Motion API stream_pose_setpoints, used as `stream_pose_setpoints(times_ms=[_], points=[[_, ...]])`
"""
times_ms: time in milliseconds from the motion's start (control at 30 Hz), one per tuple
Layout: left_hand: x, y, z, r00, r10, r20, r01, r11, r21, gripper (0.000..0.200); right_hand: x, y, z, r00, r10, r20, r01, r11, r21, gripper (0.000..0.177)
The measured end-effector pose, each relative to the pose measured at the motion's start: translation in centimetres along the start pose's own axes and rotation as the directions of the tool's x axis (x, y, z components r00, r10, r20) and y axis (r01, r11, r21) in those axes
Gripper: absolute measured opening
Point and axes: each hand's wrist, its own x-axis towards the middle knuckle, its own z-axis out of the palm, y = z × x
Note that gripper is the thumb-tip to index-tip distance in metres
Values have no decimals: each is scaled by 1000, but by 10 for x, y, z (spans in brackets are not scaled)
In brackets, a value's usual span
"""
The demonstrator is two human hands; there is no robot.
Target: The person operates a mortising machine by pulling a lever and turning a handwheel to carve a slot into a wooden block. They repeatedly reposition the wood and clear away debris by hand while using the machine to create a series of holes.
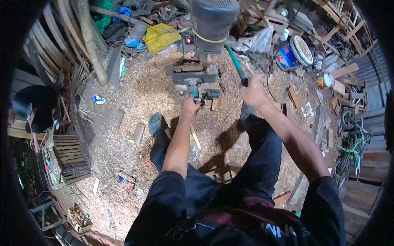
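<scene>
In front of me stands a machine like a bench drill or mortiser, with a dark motor housing (215,26) and a lit red switch (189,40). My right hand (254,93) is closed around the black end of its long green lever (235,61), which slants down to the right. My left hand (191,105) is wrapped around a dark handle (200,101) at the front of the machine's vise (193,76). The fingers of both hands are curled. Whether a workpiece sits in the vise is hard to make out.
Wood shavings (123,102) cover the ground. A slatted crate (72,158) and a crouching person (39,104) are at left. At right are a paint bucket (289,56), wood scraps (294,97) and a small green bike (352,149). A yellow sack (161,38) lies behind.
</scene>
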Motion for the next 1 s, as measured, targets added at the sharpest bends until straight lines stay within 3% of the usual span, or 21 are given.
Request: stream_pose_setpoints(times_ms=[167,567,633,667,700,733,767,800,867,900,933,1000], points=[[5,7,0,997,-78,27,78,997,2,43,-7,5,11,1000,9,16,-9,1000,-4,32],[6,6,2,995,-85,60,89,993,-74,41,-20,39,69,995,-77,-67,84,990,113,28],[9,1,8,998,-57,36,59,998,-31,40,-19,47,84,981,-138,-136,157,978,140,27],[9,-2,10,999,-48,23,48,999,-7,40,-20,55,92,990,-105,-93,121,975,187,26],[8,0,6,999,-22,34,21,999,28,40,-20,56,97,997,-51,-53,60,980,191,26],[4,10,-5,983,-117,144,123,992,-33,40,-20,62,110,1000,1,-8,0,982,190,26],[-2,23,-21,946,-200,254,227,971,-78,40,-20,93,153,996,-37,-86,49,988,143,25],[-7,33,-38,944,-147,297,168,985,-46,42,-7,124,205,979,-101,-178,120,988,101,24],[-7,19,-14,999,-32,-8,33,997,64,47,21,146,268,994,45,-102,-22,976,219,25],[1,-5,6,965,210,-155,-180,966,186,48,30,131,266,995,27,-98,5,949,316,25],[-1,7,-11,996,82,26,-83,995,47,45,28,124,258,997,24,-68,4,920,391,26],[0,-2,-7,989,146,35,-145,989,-12,38,46,144,296,977,-46,-210,105,954,279,25]])
